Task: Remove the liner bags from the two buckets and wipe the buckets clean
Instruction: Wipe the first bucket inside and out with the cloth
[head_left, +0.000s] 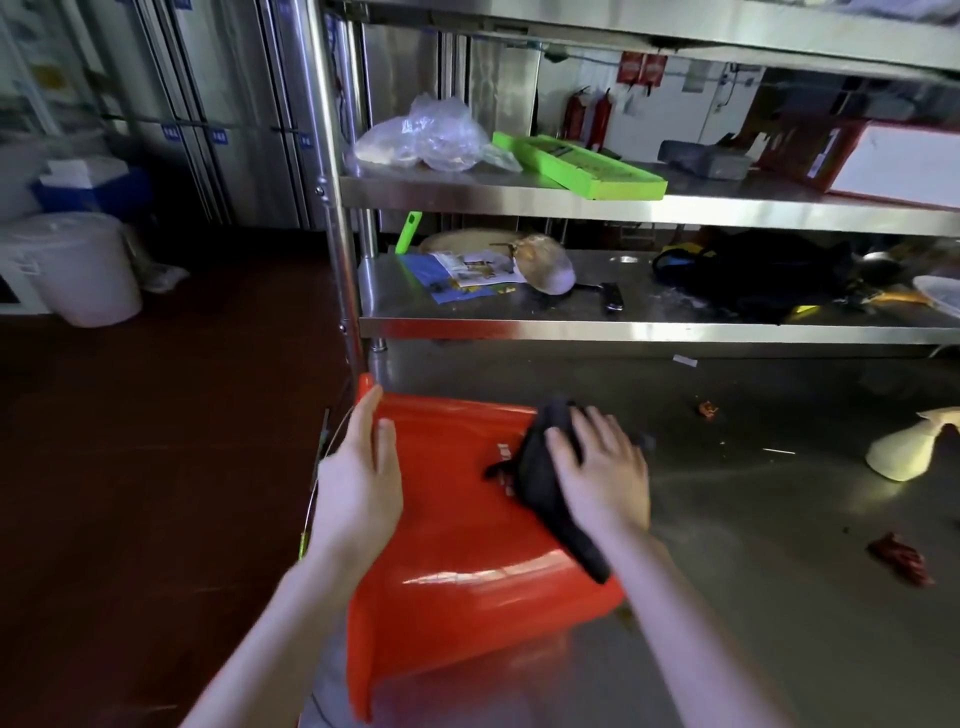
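While 1 red bucket (467, 519) lies sideways, left hand (358, 478) flat, fingers together; right hand (602, 473) presses 1 dark cloth (545, 483).

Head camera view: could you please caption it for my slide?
Left hand steadies a tipped orange plastic bucket while the right hand presses a dark cloth against it.

You're in a commercial kitchen or its back prep room: a stainless steel shelf rack (623, 208) stands over a steel worktop (753, 493), and left of the rack runs a row of tall steel fridge doors (208, 104) with small blue labels. Behind the rack two red fire extinguishers (587, 117) stand against the wall. On the rack lie clear plastic bags (431, 135) and a green tray (582, 163); left of it, on the dark red floor (156, 441), sits a white lidded bucket (72, 265).
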